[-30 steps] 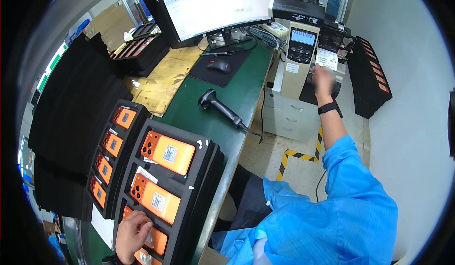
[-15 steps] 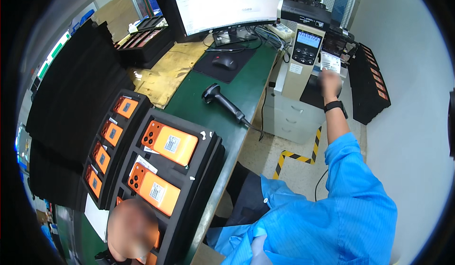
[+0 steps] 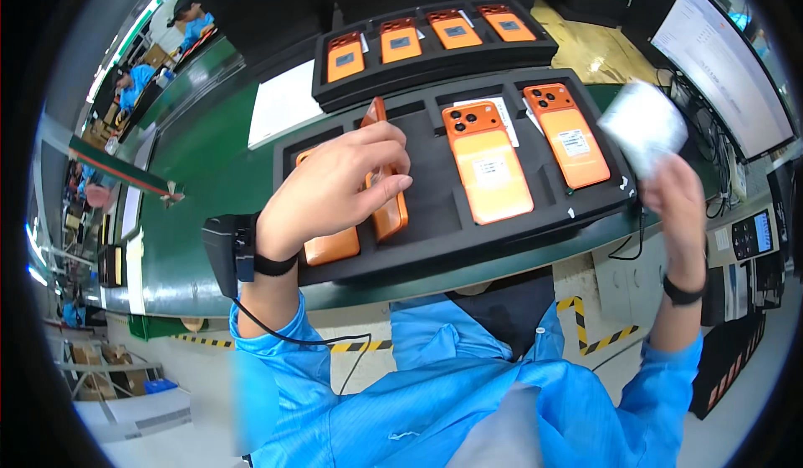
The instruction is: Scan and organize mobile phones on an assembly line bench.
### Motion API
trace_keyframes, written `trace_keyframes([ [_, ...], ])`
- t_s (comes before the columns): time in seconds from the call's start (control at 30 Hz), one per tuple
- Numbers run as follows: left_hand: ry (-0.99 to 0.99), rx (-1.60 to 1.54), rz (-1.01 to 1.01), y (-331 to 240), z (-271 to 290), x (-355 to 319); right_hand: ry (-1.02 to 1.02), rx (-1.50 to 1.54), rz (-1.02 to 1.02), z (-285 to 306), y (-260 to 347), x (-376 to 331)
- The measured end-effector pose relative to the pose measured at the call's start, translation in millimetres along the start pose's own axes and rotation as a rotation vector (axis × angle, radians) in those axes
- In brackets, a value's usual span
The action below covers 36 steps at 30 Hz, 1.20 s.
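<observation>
My left hand (image 3: 339, 179) is closed on an orange phone (image 3: 391, 215), which stands tilted on its long edge over a slot of the black foam tray (image 3: 535, 227). Left of it, partly under my hand, lies another orange phone (image 3: 333, 249). Two more rest back-up in the tray's right half: one orange phone (image 3: 492, 185) and another orange phone (image 3: 579, 143), each with a white printed label. My right hand (image 3: 676, 200), smeared by motion, grips a white paper label sheet (image 3: 646, 125) to the right of the tray.
A second black tray (image 3: 435, 65) with several orange phones stands behind. White paper (image 3: 284, 104) lies on the green table (image 3: 196, 146). The monitor (image 3: 723, 66) is at the right, with a label printer (image 3: 753, 238) below it. People (image 3: 138, 83) sit far left.
My view has turned left toward the trays. My right hand has come from the printer with the label sheet. My left hand now holds a phone raised on its edge.
</observation>
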State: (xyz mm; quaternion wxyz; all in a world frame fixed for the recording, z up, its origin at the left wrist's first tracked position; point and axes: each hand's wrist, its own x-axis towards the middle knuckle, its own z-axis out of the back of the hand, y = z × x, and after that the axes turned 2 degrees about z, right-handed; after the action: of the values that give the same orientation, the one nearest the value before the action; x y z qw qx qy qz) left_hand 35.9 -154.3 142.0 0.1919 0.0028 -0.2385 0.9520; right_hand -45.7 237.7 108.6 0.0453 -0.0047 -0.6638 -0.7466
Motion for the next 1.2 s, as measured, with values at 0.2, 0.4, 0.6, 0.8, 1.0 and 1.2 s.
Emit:
trace_keyframes([
  [0.2, -0.387, -0.029, 0.024, -3, -37, -26, 0.958, -0.301, 0.031, -174, 5, 63],
  [0.4, -0.353, 0.026, 0.010, -4, -55, -22, 0.727, -0.548, 0.169, -190, 2, 67],
  [0.6, -0.221, 0.124, -0.023, -4, -54, -24, 0.005, -0.497, 0.487, -2, -34, 112],
  [0.8, -0.217, 0.124, -0.034, -8, -51, -22, -0.120, -0.526, 0.155, 70, -135, 114],
  [1.0, -0.497, 0.028, 0.147, 31, -14, -72, -0.300, -0.676, 0.174, 113, -175, 118],
  [1.2, -0.970, -0.715, 0.419, 182, -36, -105, 0.009, 0.097, -0.500, 90, -135, 82],
])
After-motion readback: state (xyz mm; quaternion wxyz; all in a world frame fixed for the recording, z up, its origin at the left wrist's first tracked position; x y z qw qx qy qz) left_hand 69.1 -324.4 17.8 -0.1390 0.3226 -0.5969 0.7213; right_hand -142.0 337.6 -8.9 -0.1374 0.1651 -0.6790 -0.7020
